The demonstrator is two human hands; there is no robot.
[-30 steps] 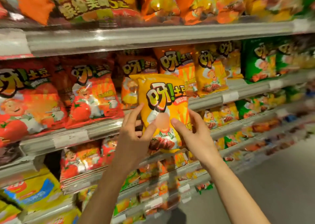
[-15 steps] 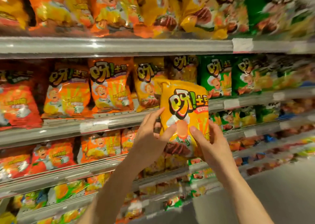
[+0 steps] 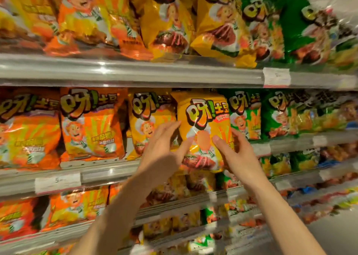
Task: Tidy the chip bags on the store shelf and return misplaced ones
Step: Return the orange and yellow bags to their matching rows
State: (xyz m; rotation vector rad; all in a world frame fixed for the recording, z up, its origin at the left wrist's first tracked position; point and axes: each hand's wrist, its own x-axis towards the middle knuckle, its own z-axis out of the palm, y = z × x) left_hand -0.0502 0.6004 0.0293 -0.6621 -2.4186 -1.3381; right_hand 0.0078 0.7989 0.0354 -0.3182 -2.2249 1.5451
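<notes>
From the head view, the glossy yellow foil chip bag [image 3: 203, 130] stands upright at the front of the middle grey metal shelf [image 3: 108, 172], between a matching yellow bag [image 3: 149, 123] on its left and a green foil bag [image 3: 245, 117] on its right; the left hand [image 3: 162, 150] holds its left edge, thumb on the printed face and fingers reaching behind; the right hand [image 3: 235, 154] grips the right edge the same way, thumb forward, fingers curled round the side. The bag looks puffed with air, so I judge it light, soft and crackly, its film slick under the fingers and the chips inside easily crushed; the side seams low down, where both hands sit, seem the safest hold, with gentle pressure. Room is tight: the upper shelf rail [image 3: 135, 73] hangs just above the bag's top seam, and the neighbours crowd both sides; the slot behind the yellow bag is hidden; open aisle lies lower right of the bag.
</notes>
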